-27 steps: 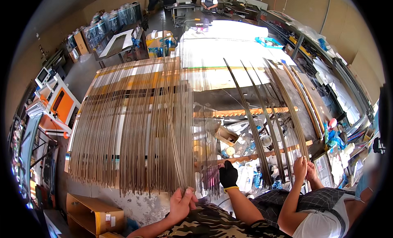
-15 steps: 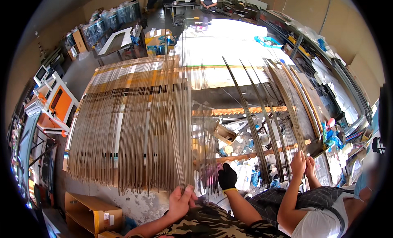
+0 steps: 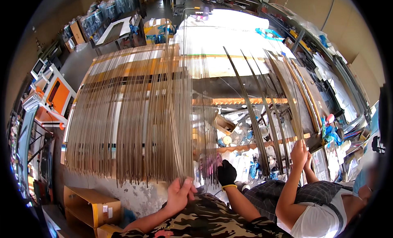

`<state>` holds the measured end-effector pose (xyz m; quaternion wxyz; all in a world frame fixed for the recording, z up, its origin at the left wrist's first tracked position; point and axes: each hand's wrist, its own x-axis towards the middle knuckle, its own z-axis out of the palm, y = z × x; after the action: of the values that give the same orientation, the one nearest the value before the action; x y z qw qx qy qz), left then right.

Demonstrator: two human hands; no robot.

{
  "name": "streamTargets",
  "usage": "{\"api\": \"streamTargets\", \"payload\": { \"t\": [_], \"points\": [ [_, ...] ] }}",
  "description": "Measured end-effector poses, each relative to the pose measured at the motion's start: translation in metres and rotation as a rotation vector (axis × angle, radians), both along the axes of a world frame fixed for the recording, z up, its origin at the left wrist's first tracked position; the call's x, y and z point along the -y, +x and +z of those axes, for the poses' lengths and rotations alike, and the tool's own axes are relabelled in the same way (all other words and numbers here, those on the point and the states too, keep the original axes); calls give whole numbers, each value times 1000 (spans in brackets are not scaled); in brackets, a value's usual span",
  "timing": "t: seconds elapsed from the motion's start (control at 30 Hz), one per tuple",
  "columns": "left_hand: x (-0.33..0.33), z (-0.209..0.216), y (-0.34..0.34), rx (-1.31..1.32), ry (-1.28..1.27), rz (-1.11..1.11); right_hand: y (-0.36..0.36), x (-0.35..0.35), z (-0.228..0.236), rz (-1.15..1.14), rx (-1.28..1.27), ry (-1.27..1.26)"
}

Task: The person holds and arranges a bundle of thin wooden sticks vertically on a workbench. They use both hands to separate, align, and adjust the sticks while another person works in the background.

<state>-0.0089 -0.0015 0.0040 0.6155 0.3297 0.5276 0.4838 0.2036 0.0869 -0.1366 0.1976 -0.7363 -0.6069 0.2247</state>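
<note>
My left hand (image 3: 180,193) is bare and closed round the near ends of a few thin metal rods (image 3: 175,131). These cross at a slant over many more rods (image 3: 131,127) laid side by side on the rack. My right hand (image 3: 227,173), in a black glove with a yellow cuff, is beside the near ends of a sparser group of rods (image 3: 206,148). Its fingers look curled, but what they may hold is hidden. A pinkish, blurred patch (image 3: 209,163) shows behind those rod ends, next to the glove.
At right, a co-worker's hands (image 3: 301,156) hold a bundle of rods (image 3: 286,94). Orange-edged crossbars (image 3: 245,101) span the frame over scattered litter and a small cardboard box (image 3: 225,124). Open cartons (image 3: 92,207) stand at lower left. White sheeting (image 3: 229,37) covers the far end.
The whole scene sits higher in the picture as my view tilts down. My hands stay at about the same spots by the rods; the co-worker's hands remain on their bundle.
</note>
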Motion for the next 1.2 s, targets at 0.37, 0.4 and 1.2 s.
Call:
{"api": "streamTargets", "payload": {
  "t": [0.37, 0.4, 1.2],
  "points": [
    [3, -2, -2, 27, 19, -3, -6, -9, -1, -14, -2, -49],
    [3, -2, -2, 27, 18, -6, -5, -9, -2, -12, 6, -47],
    [0, -10, 8, 57, 17, -101, -69, 39, 159, 238, -869, -72]
  ]
}}
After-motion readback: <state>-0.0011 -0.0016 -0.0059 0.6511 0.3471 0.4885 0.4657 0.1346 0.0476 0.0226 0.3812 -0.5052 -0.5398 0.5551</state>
